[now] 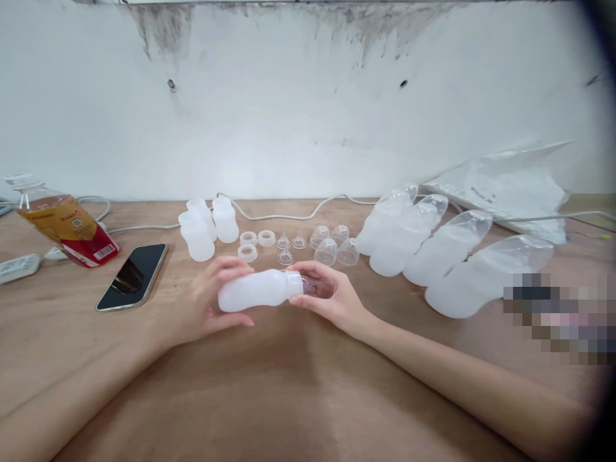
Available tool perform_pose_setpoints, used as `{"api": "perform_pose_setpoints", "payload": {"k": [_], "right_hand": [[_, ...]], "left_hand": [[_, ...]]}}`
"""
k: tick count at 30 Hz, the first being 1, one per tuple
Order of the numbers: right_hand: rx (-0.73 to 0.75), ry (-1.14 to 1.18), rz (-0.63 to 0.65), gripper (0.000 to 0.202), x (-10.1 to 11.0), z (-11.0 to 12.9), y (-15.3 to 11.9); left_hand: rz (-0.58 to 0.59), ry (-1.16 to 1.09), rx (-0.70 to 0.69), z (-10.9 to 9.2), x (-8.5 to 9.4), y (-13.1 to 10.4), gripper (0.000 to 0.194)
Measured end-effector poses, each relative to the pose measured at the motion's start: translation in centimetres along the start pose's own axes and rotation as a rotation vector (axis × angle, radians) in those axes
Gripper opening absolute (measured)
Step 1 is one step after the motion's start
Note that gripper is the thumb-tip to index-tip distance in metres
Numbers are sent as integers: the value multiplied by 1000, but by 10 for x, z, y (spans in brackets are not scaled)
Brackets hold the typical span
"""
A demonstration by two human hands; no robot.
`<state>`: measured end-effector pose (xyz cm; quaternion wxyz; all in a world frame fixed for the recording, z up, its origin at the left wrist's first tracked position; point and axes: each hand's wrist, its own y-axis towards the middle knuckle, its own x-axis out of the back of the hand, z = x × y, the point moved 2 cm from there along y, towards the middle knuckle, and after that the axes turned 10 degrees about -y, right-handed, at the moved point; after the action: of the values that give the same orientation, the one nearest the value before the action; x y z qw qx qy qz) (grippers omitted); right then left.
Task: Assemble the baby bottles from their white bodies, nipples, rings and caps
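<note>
On table (269, 398), our left hand (205, 300) cradles bottle (255, 290), right hand (337, 292) pinches neck ring (295, 283); we judge ring-fitting underway; next twist would need bottle steady.

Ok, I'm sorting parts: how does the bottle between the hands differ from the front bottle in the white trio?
The held bottle is sideways; the trio bottle stands upright. The held bottle has a clear piece at its neck; the trio bottle shows none. Both are cloudy white.
</note>
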<state>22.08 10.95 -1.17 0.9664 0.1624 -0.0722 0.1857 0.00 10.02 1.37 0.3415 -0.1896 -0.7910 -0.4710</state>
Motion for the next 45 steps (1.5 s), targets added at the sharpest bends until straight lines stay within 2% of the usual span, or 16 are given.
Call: {"api": "perform_pose_setpoints", "payload": {"k": [2, 4, 6, 8, 11, 18, 21, 23, 25, 27, 30, 32, 34, 38, 42, 45], "right_hand": [[51, -35, 11, 39, -1, 2, 0], [82, -77, 27, 41, -2, 4, -1], [93, -111, 38, 41, -3, 5, -1], [98, -154, 37, 42, -2, 6, -2], [76, -208, -1, 40, -1, 6, -3], [-42, -188, -33, 34, -4, 9, -4], [-111, -109, -18, 32, -6, 8, -2], [-153, -57, -3, 31, -6, 6, -1], [-151, -51, 7, 31, -6, 5, -1], [-74, -121, 16, 33, -5, 6, -1], [122, -312, 30, 38, -5, 11, -4], [216, -417, 28, 38, -5, 14, -5], [269, -487, 23, 37, -5, 16, -6], [318, -536, -2, 37, -4, 16, -7], [288, -549, -8, 36, -3, 18, -6], [243, -602, 130, 37, 3, 30, 0]], "left_hand": [[12, -263, 217, 7, -1, 1, 53], [64, -457, 475, 13, -3, 2, 51], [166, -507, 666, 14, -4, 2, 41], [239, -467, 731, 12, -6, 2, 34], [205, -319, 630, 7, -7, 2, 32], [3, 139, 50, -5, -11, -3, 40], [-27, 317, -106, -5, -11, -7, 41], [-39, 345, -153, -5, -11, -7, 42], [-34, 237, -78, -3, -9, -4, 41], [27, 17, 129, 0, -6, 0, 44], [231, -268, 450, 0, -2, 7, 47], [357, -332, 530, -4, 0, 10, 42], [392, -285, 528, -9, 0, 12, 36], [261, -81, 397, -14, -7, 8, 35], [169, 57, 266, -10, -15, -1, 39], [140, 55, 246, -6, -19, -4, 41]]}}
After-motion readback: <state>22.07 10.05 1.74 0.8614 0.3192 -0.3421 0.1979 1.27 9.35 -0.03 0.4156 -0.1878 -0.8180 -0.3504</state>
